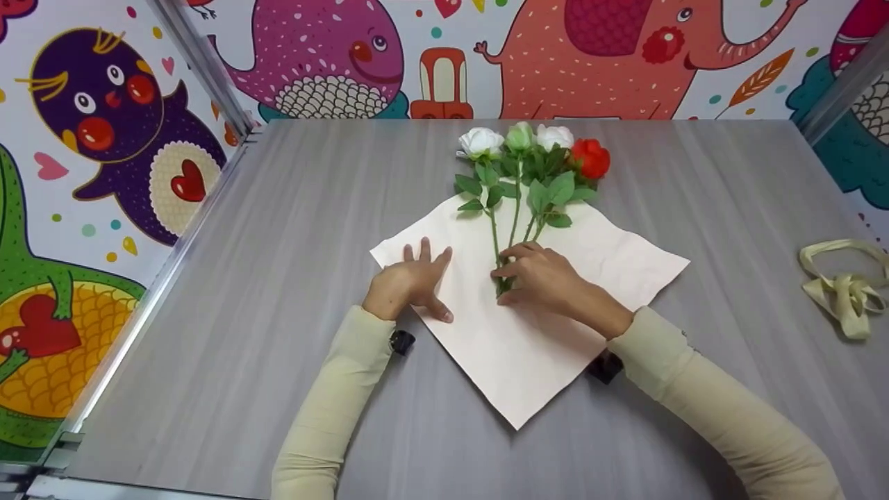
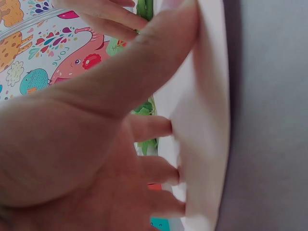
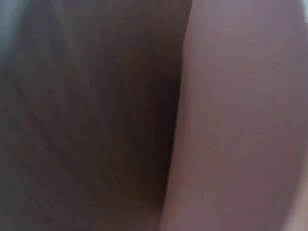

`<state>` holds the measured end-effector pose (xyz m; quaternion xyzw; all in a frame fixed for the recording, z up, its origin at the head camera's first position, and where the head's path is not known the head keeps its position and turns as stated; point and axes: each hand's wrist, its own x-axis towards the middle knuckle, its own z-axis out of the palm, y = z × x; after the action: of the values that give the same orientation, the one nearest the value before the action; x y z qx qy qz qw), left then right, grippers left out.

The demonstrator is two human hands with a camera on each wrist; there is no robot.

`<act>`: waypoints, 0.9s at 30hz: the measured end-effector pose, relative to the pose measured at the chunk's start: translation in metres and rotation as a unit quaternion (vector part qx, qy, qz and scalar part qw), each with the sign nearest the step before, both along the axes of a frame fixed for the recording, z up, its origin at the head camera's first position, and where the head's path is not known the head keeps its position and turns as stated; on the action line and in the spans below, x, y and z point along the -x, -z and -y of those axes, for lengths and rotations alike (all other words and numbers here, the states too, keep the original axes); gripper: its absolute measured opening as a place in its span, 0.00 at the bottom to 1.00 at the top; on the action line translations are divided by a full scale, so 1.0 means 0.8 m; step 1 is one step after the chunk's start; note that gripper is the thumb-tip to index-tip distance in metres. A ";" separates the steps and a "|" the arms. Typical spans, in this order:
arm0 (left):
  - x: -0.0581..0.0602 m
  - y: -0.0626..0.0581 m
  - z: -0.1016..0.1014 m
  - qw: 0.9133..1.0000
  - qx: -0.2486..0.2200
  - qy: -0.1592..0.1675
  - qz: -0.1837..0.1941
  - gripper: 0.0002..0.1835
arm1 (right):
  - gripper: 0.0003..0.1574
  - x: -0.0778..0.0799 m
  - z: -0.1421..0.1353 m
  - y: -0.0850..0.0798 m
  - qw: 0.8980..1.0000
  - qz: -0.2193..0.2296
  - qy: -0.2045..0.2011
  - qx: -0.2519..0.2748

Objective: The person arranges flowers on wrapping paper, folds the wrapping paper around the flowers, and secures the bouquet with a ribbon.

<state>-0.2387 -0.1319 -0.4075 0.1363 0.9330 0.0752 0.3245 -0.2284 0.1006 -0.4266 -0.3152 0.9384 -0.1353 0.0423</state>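
A pale pink sheet of wrapping paper [image 1: 517, 368] lies with one corner toward me. On it is a bunch of artificial roses, with two white roses [image 1: 480, 142], a green bud [image 1: 519, 137] and a red rose [image 1: 591, 159] past the paper's far side. My right hand [image 1: 545, 281] holds the lower ends of the green stems [image 1: 514, 215] near the paper's middle. With fingers spread, my left hand [image 1: 414, 279] rests on the paper's left part; its thumb and fingertips touch the paper [image 2: 204, 120] in the left wrist view. The right wrist view is dim, with only paper [image 3: 240, 115] and table [image 3: 86, 115] discernible.
A cream ribbon [image 1: 847, 295] lies loosely looped at the right edge of the grey table [image 1: 229, 333]. Cartoon-printed panels [image 1: 444, 55] stand behind the table and along its sides, with a metal frame post [image 1: 208, 69] at the back left corner.
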 end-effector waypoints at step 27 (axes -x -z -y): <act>-0.006 -0.010 0.001 1.000 -0.010 -0.003 -0.012 0.62 | 0.32 -0.021 -0.028 -0.009 0.996 0.019 -0.024 0.088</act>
<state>-0.2342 -0.1329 -0.3995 0.1381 0.9363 0.0841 0.3119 -0.2114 0.1227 -0.4192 -0.3373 0.9141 -0.2224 0.0351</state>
